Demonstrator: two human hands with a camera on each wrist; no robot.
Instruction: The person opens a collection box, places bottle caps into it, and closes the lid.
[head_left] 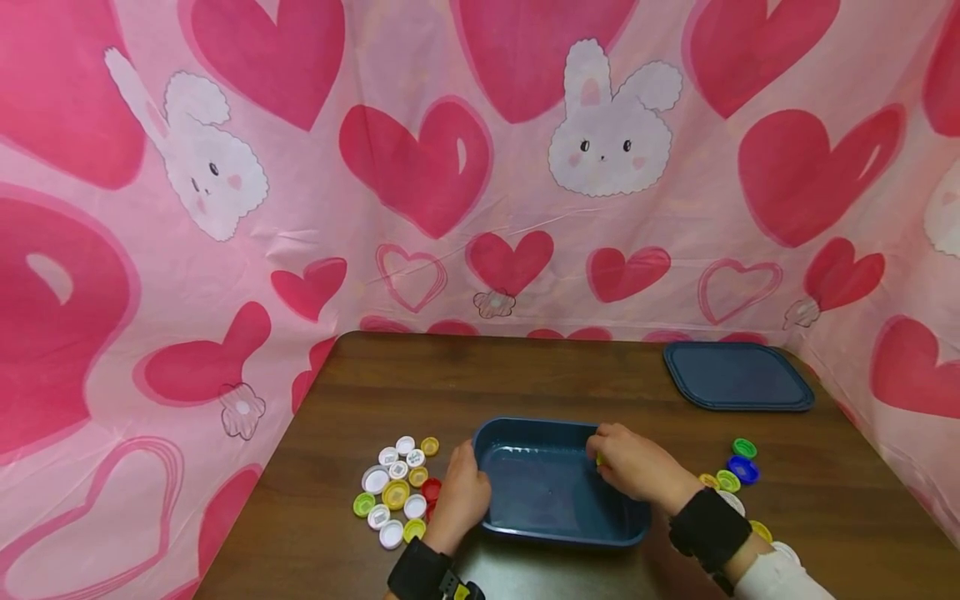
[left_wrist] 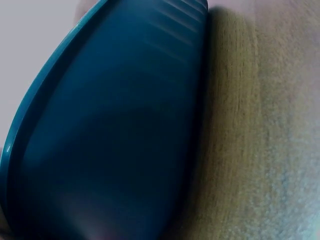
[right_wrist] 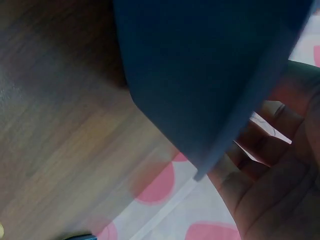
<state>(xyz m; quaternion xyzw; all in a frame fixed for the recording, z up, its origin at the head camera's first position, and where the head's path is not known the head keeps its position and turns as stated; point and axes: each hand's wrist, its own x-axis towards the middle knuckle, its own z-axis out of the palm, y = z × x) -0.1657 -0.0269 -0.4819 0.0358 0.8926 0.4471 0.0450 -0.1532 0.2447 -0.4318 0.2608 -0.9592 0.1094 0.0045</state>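
A dark blue plastic container (head_left: 536, 487), its inside bare where visible, stands on the wooden table between my hands. My left hand (head_left: 465, 492) grips its left rim; the left wrist view shows mostly the container's outer wall (left_wrist: 110, 125). Over the right rim reaches my right hand (head_left: 637, 468), fingers curled, with a yellow sliver, likely a bottle cap (head_left: 599, 459), pinched at the fingertips. From the right wrist, the palm and bent fingers (right_wrist: 265, 142) show beyond the rim, while the fingertips are hidden. Left of the container lies a cluster of bottle caps (head_left: 396, 494) in white, yellow, green and red.
More bottle caps, including a blue one (head_left: 742, 469) and a green one (head_left: 745, 448), lie on the right, some partly behind the right forearm. A dark blue lid (head_left: 738, 375) lies at the back right. Pink heart-patterned cloth (head_left: 416, 167) hangs behind the table (head_left: 480, 375).
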